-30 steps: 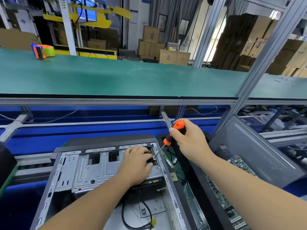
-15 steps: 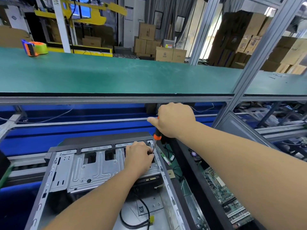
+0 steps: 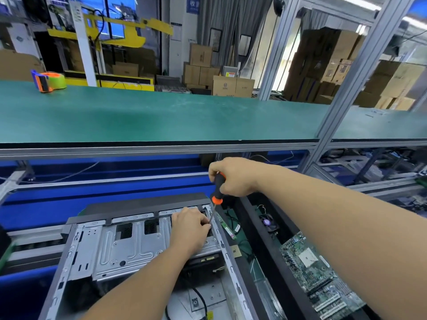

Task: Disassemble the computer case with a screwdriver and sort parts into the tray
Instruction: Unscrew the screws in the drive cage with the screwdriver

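Undoing a screw at the case's top right corner.
Right hand (image 3: 233, 176) fingers wrap the screwdriver (image 3: 216, 192) handle; left hand (image 3: 190, 227) fingertips pinch the shaft near its tip on the computer case (image 3: 129, 243). Keep shaft upright, press down; tray (image 3: 272, 241) sits right.

Black-and-orange screwdriver (image 3: 217, 188), silver-grey computer case (image 3: 129, 248), green circuit board (image 3: 321, 271), teal shelf (image 3: 161, 116).

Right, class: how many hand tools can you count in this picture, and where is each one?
2. The screwdriver is gripped in the right hand, its tip by the left hand on the computer case. The tape dispenser sits on the green bench. Others may be hidden.
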